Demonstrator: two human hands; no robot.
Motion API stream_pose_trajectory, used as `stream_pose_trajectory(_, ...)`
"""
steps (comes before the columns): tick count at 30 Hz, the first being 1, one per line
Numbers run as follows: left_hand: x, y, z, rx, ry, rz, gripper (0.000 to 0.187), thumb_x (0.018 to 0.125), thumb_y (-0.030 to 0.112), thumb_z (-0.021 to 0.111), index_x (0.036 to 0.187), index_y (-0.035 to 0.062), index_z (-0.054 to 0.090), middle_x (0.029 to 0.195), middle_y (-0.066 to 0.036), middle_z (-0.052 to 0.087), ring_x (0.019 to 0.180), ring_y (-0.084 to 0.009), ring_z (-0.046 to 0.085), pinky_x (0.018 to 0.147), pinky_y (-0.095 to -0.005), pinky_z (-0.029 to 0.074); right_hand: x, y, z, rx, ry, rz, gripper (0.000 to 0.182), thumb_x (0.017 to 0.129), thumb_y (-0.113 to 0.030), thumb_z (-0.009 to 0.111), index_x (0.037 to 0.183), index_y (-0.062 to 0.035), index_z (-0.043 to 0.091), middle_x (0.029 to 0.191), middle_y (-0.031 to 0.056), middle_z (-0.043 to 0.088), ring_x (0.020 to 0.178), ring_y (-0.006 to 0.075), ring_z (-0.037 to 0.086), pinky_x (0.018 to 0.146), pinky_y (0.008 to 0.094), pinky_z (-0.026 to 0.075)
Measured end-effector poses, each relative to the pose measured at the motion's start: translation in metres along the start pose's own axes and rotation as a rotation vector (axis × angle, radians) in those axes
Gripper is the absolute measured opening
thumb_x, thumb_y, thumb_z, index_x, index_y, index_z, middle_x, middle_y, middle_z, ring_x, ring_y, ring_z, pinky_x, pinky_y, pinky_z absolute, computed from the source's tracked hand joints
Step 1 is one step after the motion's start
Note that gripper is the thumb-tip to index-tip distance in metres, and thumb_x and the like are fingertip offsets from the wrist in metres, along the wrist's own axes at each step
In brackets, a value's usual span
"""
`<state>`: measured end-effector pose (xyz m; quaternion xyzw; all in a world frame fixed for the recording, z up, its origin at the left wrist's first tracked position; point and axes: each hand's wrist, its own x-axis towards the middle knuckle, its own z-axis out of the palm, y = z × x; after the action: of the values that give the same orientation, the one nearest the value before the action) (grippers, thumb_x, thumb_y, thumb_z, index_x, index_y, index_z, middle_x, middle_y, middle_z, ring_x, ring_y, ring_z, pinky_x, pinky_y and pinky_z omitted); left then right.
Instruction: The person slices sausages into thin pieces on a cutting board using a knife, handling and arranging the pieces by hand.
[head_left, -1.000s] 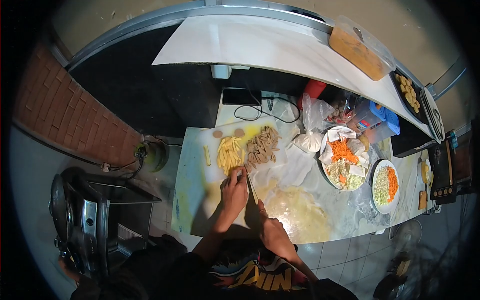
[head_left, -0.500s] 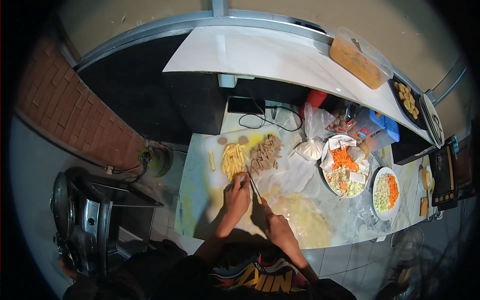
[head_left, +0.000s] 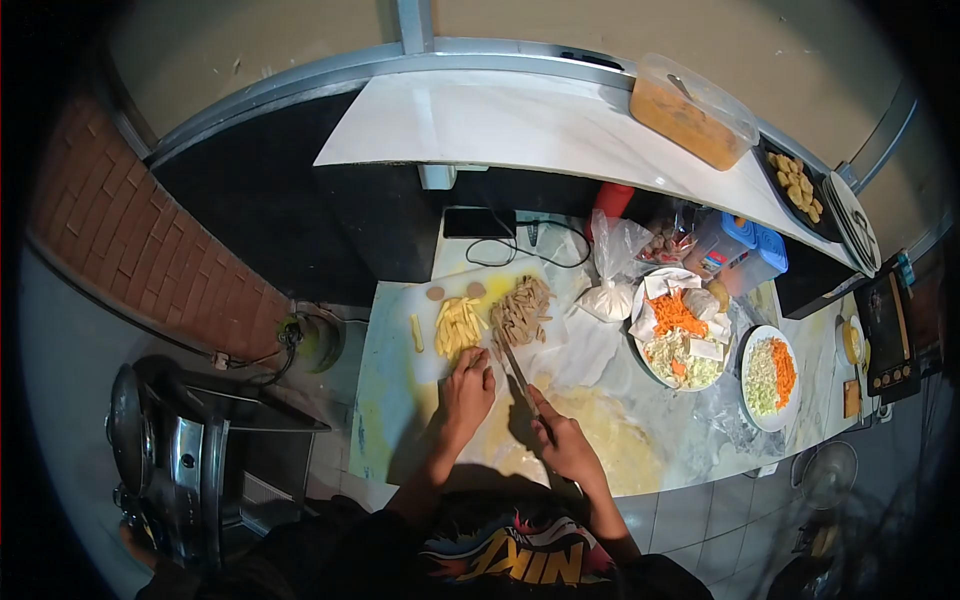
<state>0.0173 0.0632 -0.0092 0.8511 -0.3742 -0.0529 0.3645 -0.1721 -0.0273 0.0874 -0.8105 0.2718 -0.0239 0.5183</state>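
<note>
My right hand [head_left: 572, 447] grips a knife [head_left: 519, 372], its blade pointing up and left to the near edge of a white cutting board [head_left: 402, 302]. Beside the blade tip, my left hand [head_left: 467, 392] is closed with bent fingers at the board's near edge; what lies under the fingertips is hidden. Just beyond the fingers is a pile of pale yellow strips [head_left: 460, 326]. Right of it lies a heap of grey-brown strips [head_left: 522, 312]. Two brown round pieces [head_left: 475, 290] rest near the far side, and a single yellow stick [head_left: 416, 333] lies at left.
A bowl of shredded carrot [head_left: 679, 315] and chopped vegetables stands right, near a plate [head_left: 792, 402] of more. Behind are a tied bag of white contents [head_left: 606, 299], a phone [head_left: 478, 222] with cable and a raised shelf [head_left: 480, 110]. A wok cooker [head_left: 185, 450] stands left.
The view has shifted slightly. My right hand and the knife have moved a little right and down, the blade away from my left fingers. My left hand stays by the yellow strips.
</note>
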Motion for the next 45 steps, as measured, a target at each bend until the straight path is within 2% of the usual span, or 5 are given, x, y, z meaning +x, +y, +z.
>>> stream_pose_trajectory(4,0.004,0.0,0.0,-0.074,0.037,0.034,0.034,0.088,0.01,0.07,0.121,0.0001,0.071,0.121,-0.015,0.068,0.087,-0.0376,0.07,0.078,-0.0461,0.057,0.0,0.009,-0.003,0.186,-0.031,0.006,0.072,0.099,0.006,0.047,0.165,-0.0146,0.031,0.075,0.0052,0.059,0.052,0.0115,0.052,0.054,0.0312,0.049)
stream_pose_trajectory(7,0.009,-0.006,0.003,-0.031,0.078,0.096,0.032,0.089,0.008,0.072,0.12,0.0007,0.072,0.114,-0.018,0.071,0.067,-0.0333,0.071,0.068,-0.042,0.057,-0.003,0.004,-0.009,0.251,-0.048,0.065,0.07,0.1,0.007,0.045,0.165,-0.0135,0.031,0.079,0.0001,0.057,0.049,0.0071,0.047,0.047,0.0266,0.043)
stream_pose_trajectory(15,0.034,0.004,-0.002,0.035,0.132,0.058,0.022,0.09,0.013,0.073,0.111,0.0118,0.078,0.082,-0.018,0.073,0.07,-0.037,0.071,0.066,-0.0469,0.056,-0.006,0.002,-0.018,0.253,-0.057,0.111,0.068,0.101,0.0,0.05,0.165,-0.018,0.033,0.086,0.0082,0.065,0.053,0.0132,0.054,0.053,0.0317,0.049)
stream_pose_trajectory(39,0.093,0.003,-0.019,0.051,-0.005,0.176,0.014,0.086,0.014,0.08,0.097,0.0065,0.078,0.106,-0.011,0.073,0.097,-0.0352,0.07,0.081,-0.0445,0.055,-0.006,0.013,-0.012,0.474,-0.036,0.08,0.06,0.108,-0.004,0.047,0.165,-0.0105,0.03,0.06,-0.0041,0.046,0.043,0.0067,0.041,0.044,0.0263,0.04)
stream_pose_trajectory(45,0.074,-0.02,-0.021,-0.053,-0.047,0.095,0.013,0.088,0.019,0.079,0.097,0.0101,0.077,0.098,-0.011,0.074,0.083,-0.0354,0.072,0.075,-0.0458,0.056,-0.006,0.018,-0.008,0.545,-0.053,0.079,0.061,0.107,-0.005,0.048,0.164,-0.0145,0.033,0.063,-0.0006,0.05,0.045,0.009,0.045,0.044,0.0281,0.041)
